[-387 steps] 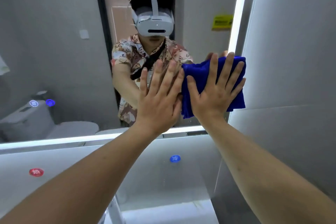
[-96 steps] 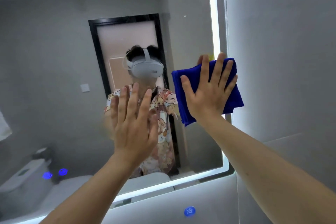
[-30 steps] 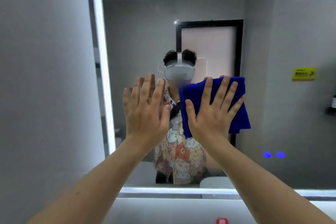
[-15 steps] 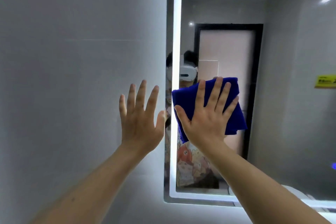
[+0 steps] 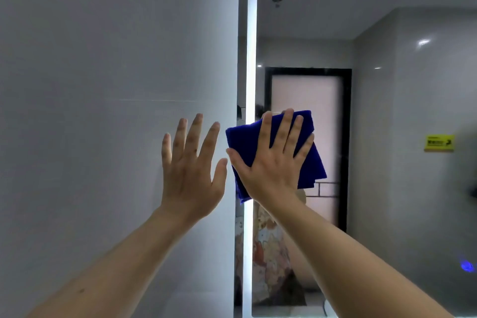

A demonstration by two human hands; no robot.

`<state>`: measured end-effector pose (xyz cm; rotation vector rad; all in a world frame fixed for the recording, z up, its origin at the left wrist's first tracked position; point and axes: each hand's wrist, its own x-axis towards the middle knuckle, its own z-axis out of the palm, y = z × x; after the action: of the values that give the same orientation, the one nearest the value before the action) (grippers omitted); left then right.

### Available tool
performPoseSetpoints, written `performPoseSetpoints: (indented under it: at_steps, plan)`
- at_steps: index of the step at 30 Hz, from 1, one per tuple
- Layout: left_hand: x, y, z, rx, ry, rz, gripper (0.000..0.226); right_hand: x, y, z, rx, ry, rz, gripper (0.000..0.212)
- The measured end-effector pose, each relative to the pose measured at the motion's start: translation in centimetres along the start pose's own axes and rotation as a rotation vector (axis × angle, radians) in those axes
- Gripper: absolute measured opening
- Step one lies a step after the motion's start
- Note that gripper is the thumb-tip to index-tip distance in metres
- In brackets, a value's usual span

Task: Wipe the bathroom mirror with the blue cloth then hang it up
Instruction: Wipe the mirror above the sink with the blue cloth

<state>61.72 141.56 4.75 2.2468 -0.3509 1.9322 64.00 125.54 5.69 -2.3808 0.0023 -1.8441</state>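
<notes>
The right hand (image 5: 271, 162) lies flat on the blue cloth (image 5: 308, 162), fingers straight and spread, thumb angled out to the left, pressing the folded cloth against the mirror (image 5: 387, 111). Nothing is curled round the cloth; it is held only by the flat palm and fingers. The cloth sits at the mirror's left edge, over the lit strip (image 5: 249, 59) that borders the glass, with its left corner reaching just past that strip toward the wall. Its lower folds hang out below and to the right of the palm. The right forearm rises from the lower right of the view, wrist bent back.

The left hand (image 5: 191, 170) is raised beside it, open and holding nothing, fingers straight and slightly fanned, palm facing the grey tiled wall (image 5: 103, 85) left of the mirror. Whether it touches the wall cannot be told. Its thumb tip is just beside the right thumb. The left forearm comes up from the lower left.
</notes>
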Motion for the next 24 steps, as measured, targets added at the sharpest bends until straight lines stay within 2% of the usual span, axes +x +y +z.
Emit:
performPoseSetpoints:
  at_steps: [9,17,24]
  plan:
    - [5.6,1.2,-1.5,-0.009,0.000,0.093,0.067,7.6,-0.4,-2.2,0.032,0.000,-0.013,0.096]
    - [8.6,4.7,-2.8,-0.087,-0.019,0.102,0.051,10.1,4.5,-3.4,-0.002,0.034,-0.219,0.090]
    - [8.3,8.1,-3.6,-0.148,-0.044,0.093,0.044,10.2,8.3,-4.1,-0.029,0.025,-0.248,0.091]
